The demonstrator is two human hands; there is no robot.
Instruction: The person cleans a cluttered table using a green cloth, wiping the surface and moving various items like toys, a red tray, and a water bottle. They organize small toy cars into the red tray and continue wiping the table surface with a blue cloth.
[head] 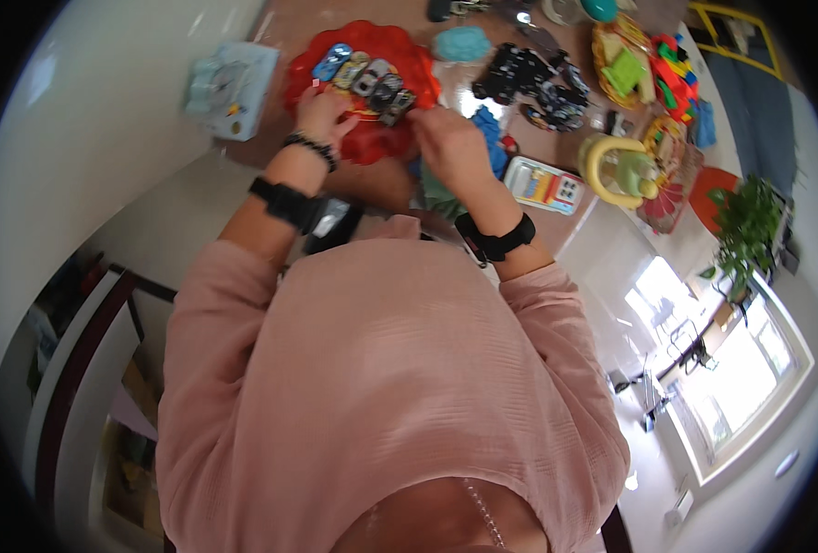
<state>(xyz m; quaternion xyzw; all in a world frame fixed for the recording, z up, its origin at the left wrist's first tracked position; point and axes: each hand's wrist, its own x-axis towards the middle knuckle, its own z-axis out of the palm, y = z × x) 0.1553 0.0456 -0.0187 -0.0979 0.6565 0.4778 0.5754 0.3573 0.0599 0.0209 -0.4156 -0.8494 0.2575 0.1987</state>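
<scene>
Several small toy cars [369, 80] sit in a slanting row on a red scalloped plate [364, 34]. A blue toy car [332, 61] is at the row's far left end, and a dark one [397, 107] is at the right end. My left hand [322, 114] is over the plate's lower left part, fingers apart, with no object visible in it. At the plate's right rim is my right hand [448, 143], fingers bent and near the dark car; whether it holds anything is hidden.
A light blue box [232, 91] stands left of the plate. To the right are a turquoise lump [462, 44], black toy pieces [512, 71], a blue crumpled thing [489, 135], a flat printed tin [544, 185], a yellow-handled bottle [613, 169] and a basket of blocks [606, 41].
</scene>
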